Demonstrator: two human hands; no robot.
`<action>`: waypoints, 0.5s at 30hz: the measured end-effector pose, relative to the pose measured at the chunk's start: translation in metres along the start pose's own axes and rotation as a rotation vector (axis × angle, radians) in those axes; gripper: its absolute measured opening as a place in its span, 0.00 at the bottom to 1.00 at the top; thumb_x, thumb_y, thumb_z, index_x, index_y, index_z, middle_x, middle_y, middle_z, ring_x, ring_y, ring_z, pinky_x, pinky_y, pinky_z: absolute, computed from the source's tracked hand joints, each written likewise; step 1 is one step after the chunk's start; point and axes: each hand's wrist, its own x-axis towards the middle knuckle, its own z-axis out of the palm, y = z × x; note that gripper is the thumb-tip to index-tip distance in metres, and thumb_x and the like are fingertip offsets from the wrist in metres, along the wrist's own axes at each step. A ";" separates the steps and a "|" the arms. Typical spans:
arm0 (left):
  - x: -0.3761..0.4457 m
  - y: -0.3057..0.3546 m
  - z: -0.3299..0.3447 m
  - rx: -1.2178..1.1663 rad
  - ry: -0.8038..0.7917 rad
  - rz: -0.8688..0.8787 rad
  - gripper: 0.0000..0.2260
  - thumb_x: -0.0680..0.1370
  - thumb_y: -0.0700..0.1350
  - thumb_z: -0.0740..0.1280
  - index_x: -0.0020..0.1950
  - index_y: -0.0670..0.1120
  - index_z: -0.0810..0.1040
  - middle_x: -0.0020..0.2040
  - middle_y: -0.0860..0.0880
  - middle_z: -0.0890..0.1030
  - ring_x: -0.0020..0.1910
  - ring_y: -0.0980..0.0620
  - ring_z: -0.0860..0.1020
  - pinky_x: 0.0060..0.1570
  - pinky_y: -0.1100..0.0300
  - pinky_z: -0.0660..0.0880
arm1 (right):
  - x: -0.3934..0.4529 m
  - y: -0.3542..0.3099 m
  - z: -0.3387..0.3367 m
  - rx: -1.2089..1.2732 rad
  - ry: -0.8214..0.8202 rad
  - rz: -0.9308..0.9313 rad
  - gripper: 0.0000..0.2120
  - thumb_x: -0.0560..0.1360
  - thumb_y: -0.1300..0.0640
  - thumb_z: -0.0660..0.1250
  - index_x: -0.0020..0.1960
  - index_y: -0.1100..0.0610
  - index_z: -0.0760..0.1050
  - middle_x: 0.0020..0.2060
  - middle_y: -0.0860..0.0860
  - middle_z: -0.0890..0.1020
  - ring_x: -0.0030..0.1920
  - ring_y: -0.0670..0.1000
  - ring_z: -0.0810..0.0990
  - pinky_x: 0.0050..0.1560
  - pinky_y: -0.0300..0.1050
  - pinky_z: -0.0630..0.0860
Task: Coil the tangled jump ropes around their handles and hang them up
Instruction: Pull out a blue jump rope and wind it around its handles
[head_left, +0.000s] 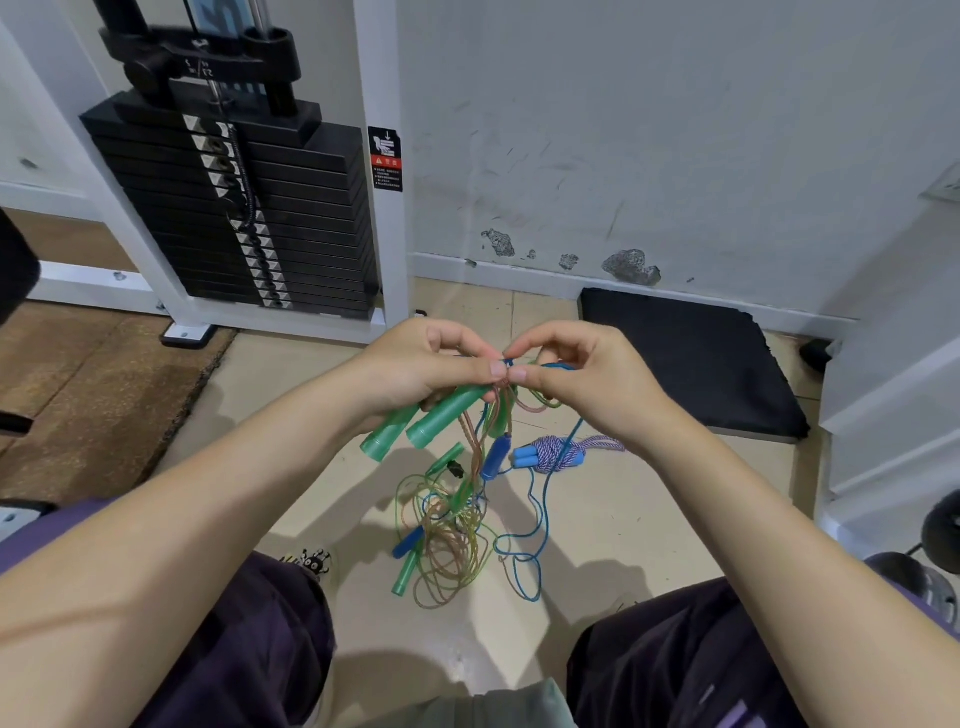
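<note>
Closest in, dark trousers (260, 639) on both knees, and between them on the floor (332, 426) sits the tangle (447, 540) of thin green, brown and blue ropes with a couple of handles mixed in. Just above that, both hands are up over the mess: left hand (421, 364) grips two green handles (415, 426) and pinches the knot (506, 364), right hand (576, 374) pinches the same knot with thumb and finger, tips nearly touching. Cords hang down, a blue handle (494, 457) dangling. Just past it, a purple rope (561, 453), already coiled, lies on the floor. Further back: black mat (685, 358), weight stack (234, 218), scuffed wall (649, 130).
</note>
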 end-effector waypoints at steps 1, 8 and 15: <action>-0.001 0.000 0.001 0.005 -0.006 -0.007 0.09 0.74 0.43 0.73 0.51 0.39 0.81 0.36 0.44 0.83 0.23 0.60 0.71 0.25 0.65 0.60 | 0.000 0.001 0.001 -0.008 -0.002 -0.004 0.05 0.71 0.61 0.76 0.45 0.55 0.82 0.30 0.56 0.73 0.32 0.51 0.68 0.36 0.44 0.65; 0.003 -0.002 -0.008 0.104 -0.039 -0.037 0.05 0.74 0.40 0.74 0.48 0.48 0.81 0.31 0.50 0.80 0.23 0.57 0.63 0.25 0.63 0.57 | 0.001 0.006 0.000 -0.076 0.018 -0.012 0.07 0.77 0.61 0.68 0.42 0.52 0.75 0.30 0.46 0.73 0.30 0.45 0.66 0.33 0.40 0.64; 0.004 -0.004 -0.016 0.189 -0.051 -0.026 0.06 0.73 0.44 0.76 0.47 0.51 0.82 0.35 0.43 0.72 0.25 0.55 0.62 0.25 0.63 0.56 | -0.002 0.001 0.005 0.240 0.043 0.101 0.09 0.82 0.64 0.57 0.44 0.56 0.67 0.28 0.53 0.68 0.23 0.43 0.62 0.24 0.32 0.60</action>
